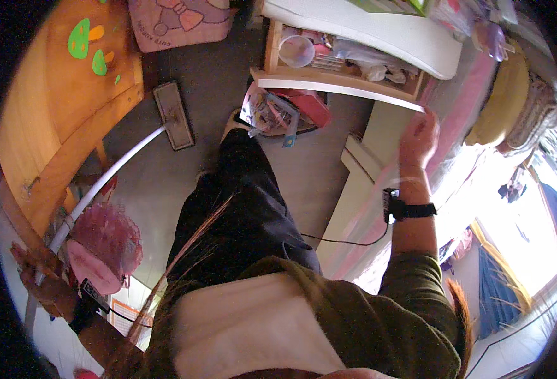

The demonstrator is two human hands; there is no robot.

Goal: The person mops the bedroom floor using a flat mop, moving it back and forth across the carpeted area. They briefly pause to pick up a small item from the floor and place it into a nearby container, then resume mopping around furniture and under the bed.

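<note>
At the lower left my left hand [44,284] is around the white pole [112,173] of a flat mop, whose rectangular head [174,116] lies on the floor. My right hand [420,135] touches the right end of the white front edge of an open drawer [344,90]; its fingers are curled and partly hidden. Inside the drawer are a round translucent container [296,50], plastic bags and small items. Beneath the drawer front, a bin or bag full of mixed items [278,111] stands on the floor beside my foot.
A wooden desk [98,85] with green mushroom stickers stands at the left, a pink bag [98,265] below it. A pink cushioned seat [181,23] is at the top. To the right is a bed edge with pink bedding [472,104]. A black cable [344,241] runs from my right wrist.
</note>
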